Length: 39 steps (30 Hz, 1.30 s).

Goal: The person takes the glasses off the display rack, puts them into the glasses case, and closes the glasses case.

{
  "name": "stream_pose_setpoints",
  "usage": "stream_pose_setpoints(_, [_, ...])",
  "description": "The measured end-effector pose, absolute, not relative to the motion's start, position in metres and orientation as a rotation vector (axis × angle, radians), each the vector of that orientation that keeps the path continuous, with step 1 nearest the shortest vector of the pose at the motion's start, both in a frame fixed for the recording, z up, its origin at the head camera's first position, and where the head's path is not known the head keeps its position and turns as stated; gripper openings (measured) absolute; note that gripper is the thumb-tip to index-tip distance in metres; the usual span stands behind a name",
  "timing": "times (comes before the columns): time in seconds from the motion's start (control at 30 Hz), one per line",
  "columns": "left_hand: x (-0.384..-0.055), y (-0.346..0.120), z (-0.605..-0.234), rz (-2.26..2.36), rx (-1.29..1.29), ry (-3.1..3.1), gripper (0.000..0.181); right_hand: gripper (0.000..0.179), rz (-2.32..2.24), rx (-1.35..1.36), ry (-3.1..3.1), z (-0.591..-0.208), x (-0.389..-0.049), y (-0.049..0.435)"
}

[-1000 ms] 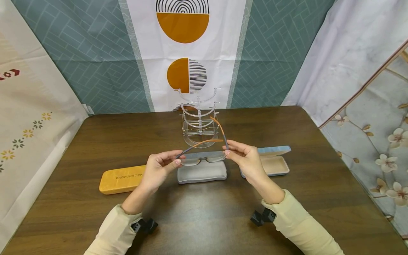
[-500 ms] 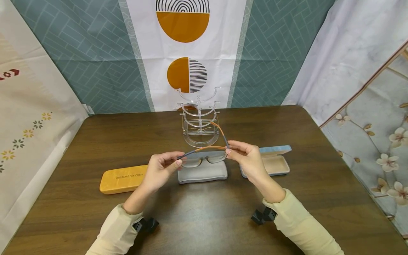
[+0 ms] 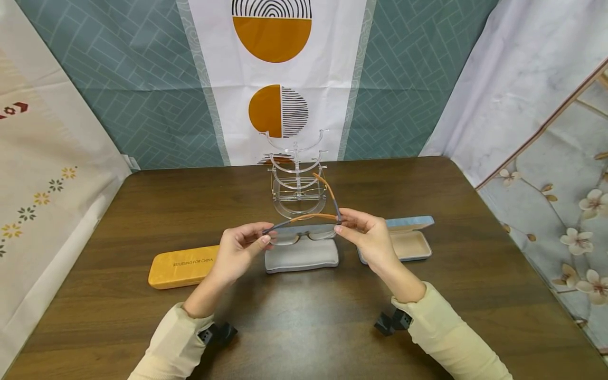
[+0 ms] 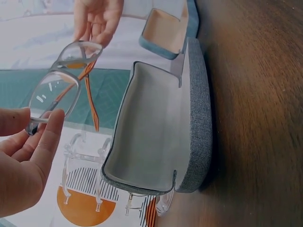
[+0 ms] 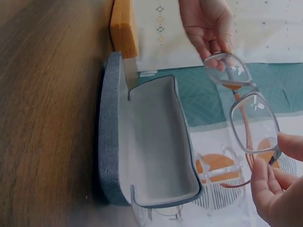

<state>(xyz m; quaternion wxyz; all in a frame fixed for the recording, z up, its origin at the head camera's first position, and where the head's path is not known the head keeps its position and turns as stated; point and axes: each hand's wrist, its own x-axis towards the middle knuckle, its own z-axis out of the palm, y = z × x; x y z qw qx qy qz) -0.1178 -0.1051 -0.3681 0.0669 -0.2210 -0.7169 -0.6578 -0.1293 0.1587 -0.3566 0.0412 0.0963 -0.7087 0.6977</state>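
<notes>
A pair of eyeglasses (image 3: 304,237) with grey frames and orange-tipped temples is held in the air between both hands. My left hand (image 3: 238,250) pinches its left end near the hinge. At the opposite end, my right hand (image 3: 368,237) pinches the hinge corner with thumb and fingers. Both temples are unfolded, pointing away and crossing in the left wrist view. Below and behind the lenses lies an opened grey glasses case (image 3: 301,257), its pale inside (image 4: 147,127) bare in the left wrist view.
A yellow glasses case (image 3: 182,268) lies closed at left, partly behind the left forearm. An opened light-blue case (image 3: 408,245) with beige lining is at right. Toward the back stands a clear tiered eyeglass stand (image 3: 297,182), with a thin-framed pair apparently on a lower tier.
The eyeglasses tilt slightly between frames: their temples dip, then rise again. Both hands keep their pinch and barely shift; the cases and stand stay in place.
</notes>
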Motion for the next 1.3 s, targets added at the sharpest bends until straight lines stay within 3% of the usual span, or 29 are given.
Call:
stream_pose_setpoints(0.77, [-0.1164, -0.1073, -0.3657, -1.96, -0.595, -2.179, 0.024, 0.022, 2.097, 0.268, -2.236, -0.3642, -0.1318, 0.1544])
stream_pose_setpoints(1.3, [-0.1163, -0.1067, -0.3647, -1.862, -0.53, -2.237, 0.017, 0.033, 2.062, 0.276, -2.187, -0.3627, -0.13, 0.1547])
